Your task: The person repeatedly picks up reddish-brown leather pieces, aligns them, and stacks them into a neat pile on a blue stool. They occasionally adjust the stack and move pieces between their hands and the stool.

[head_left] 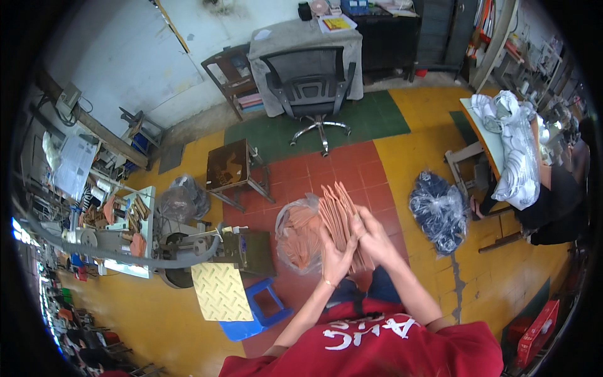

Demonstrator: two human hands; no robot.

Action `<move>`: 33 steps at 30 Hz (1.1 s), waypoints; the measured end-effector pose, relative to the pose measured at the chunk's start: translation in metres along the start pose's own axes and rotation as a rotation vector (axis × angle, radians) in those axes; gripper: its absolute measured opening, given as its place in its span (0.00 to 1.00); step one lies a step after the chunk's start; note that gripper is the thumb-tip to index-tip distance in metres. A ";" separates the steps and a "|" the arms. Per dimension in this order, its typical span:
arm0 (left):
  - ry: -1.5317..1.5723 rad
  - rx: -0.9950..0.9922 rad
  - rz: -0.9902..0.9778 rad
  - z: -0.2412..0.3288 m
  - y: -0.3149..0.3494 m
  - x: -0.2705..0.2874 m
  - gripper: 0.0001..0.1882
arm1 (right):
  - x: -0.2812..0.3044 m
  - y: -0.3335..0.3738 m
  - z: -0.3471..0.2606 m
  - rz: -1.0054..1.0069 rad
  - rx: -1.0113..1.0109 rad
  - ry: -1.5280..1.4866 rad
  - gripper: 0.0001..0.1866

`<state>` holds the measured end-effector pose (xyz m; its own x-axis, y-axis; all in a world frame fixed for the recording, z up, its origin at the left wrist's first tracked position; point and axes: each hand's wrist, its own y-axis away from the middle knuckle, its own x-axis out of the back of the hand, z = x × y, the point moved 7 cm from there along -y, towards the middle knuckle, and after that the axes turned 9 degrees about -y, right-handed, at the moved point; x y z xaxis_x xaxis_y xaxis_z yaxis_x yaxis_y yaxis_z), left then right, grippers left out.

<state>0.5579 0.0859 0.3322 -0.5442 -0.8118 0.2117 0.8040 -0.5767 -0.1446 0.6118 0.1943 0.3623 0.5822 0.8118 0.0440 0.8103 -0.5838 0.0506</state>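
A stack of flat salmon-coloured fabric pieces [337, 215] stands on edge between my two hands, its layers fanned slightly at the top. My left hand [336, 259] is closed on the stack's lower left side. On the right side, my right hand [372, 234] presses against it with the fingers along the pieces. Just left of the stack, on the red floor tiles, sits an open clear plastic bag [298, 237] with more salmon fabric inside.
To the left are a blue plastic stool [267, 308], a yellow patterned sheet [220, 294], a sewing machine table [147, 213] and a brown-topped stool [227, 164]. Ahead stands an office chair [311, 81]. A bag of dark fabric [439, 212] lies right, near a table [480, 135] with wrapped white goods.
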 end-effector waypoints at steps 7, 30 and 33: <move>0.450 0.198 -0.127 -0.038 -0.116 -0.018 0.17 | 0.012 -0.117 -0.010 -0.262 0.060 0.101 0.18; 1.385 0.367 0.218 -0.103 -0.354 -0.086 0.46 | -0.083 -0.476 -0.031 -1.778 0.257 0.513 0.64; 1.338 0.435 0.385 -0.123 -0.381 -0.036 0.46 | -0.140 -0.501 -0.042 -1.791 0.281 0.471 0.62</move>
<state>0.2415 0.3237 0.2606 0.1007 -0.5233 -0.8462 0.8235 -0.4334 0.3660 0.1221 0.3730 0.3725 -0.8846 0.2838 0.3701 0.3742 0.9056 0.1997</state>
